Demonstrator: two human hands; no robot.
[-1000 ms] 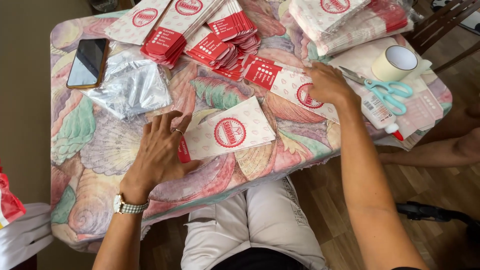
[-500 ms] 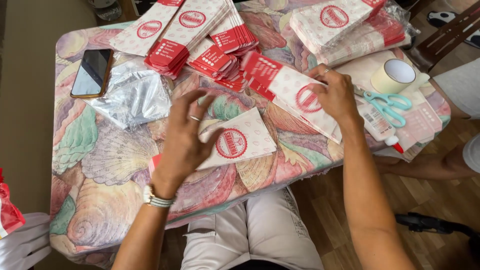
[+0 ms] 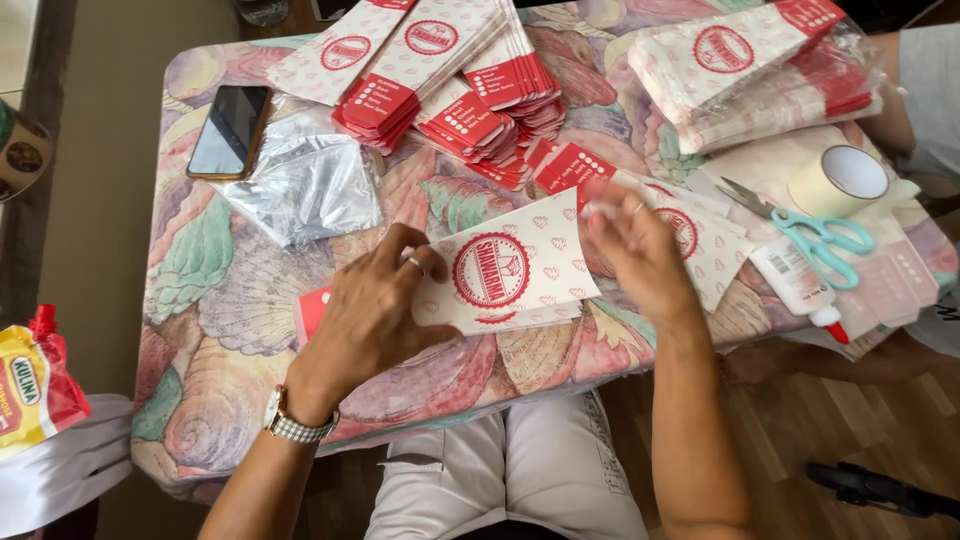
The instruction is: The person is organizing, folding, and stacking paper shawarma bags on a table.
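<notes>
Both hands work on one flat paper bag (image 3: 520, 275), white with small pink hearts and a round red emblem, lying near the front edge of the counter (image 3: 230, 300). Left hand (image 3: 375, 315) lies palm down with fingers spread and slightly curled, a ring on one finger, its fingertips pinching the bag's left edge; a watch with a checked strap sits on that wrist. Right hand (image 3: 640, 255) is half open, its fingertips pinching the bag's upper right corner, and it looks a little blurred. A red strip (image 3: 312, 312) of the bag's end peeks out left of the left hand.

A glossy cloth printed with large pastel seashells covers the counter. Behind the bag, fanned stacks of the same thin paper bags (image 3: 460, 90) show red ends. At the far right lies a bundle of bags in clear plastic wrap (image 3: 760, 70). A crinkled clear plastic bag (image 3: 305, 185) sits at the left beside a dark, smooth smartphone (image 3: 230, 130). To the right are teal-handled scissors (image 3: 810, 230), a cream roll of tape (image 3: 840, 180) and a white glue bottle (image 3: 800, 285) with a red tip.
</notes>
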